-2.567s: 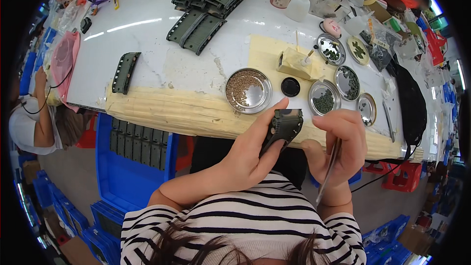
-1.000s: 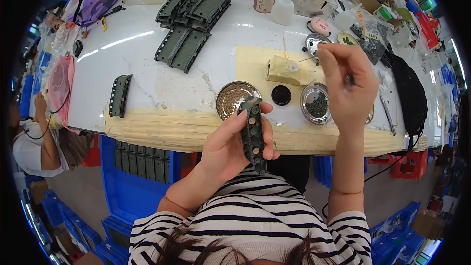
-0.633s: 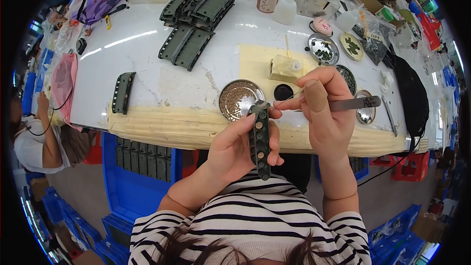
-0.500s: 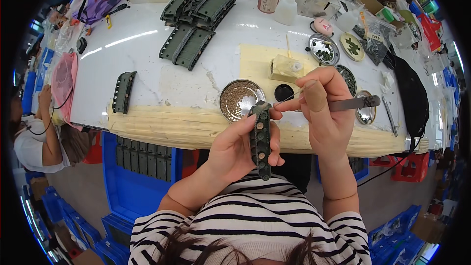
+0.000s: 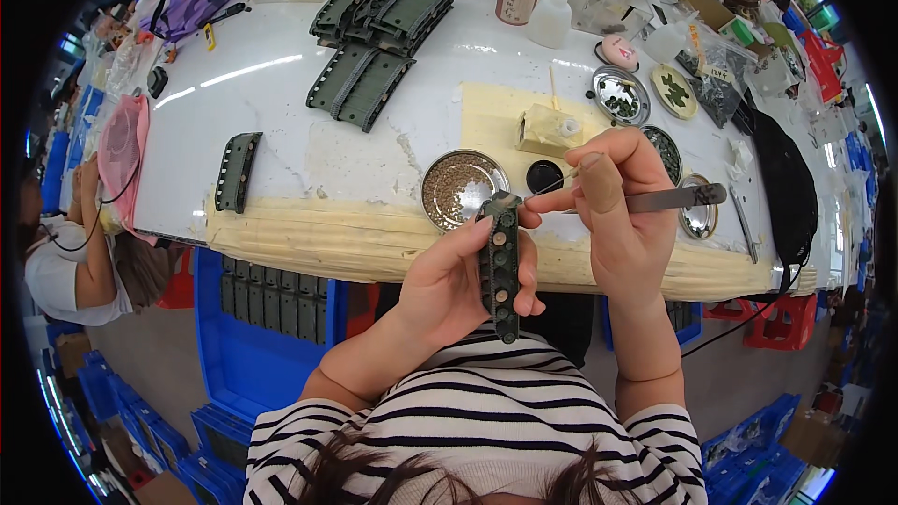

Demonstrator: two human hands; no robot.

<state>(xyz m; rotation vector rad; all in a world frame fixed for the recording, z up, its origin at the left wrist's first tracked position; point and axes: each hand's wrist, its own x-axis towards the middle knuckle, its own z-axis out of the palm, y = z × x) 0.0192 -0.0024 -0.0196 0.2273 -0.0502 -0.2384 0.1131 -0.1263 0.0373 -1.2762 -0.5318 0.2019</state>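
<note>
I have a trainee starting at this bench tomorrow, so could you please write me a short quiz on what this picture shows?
1. True or false: the left hand holds the dark green ridged strip studded with round metal dots upright, above the table edge.
2. What does the right hand hold? A) a pair of slim metal tweezers B) a white squeeze bottle C) a pink round case
3. Fill in: the tweezer tip points at the strip's ____ end.

Key: 1 true. 2 A. 3 top, close in front of the round metal dish of small brownish grains.
</note>
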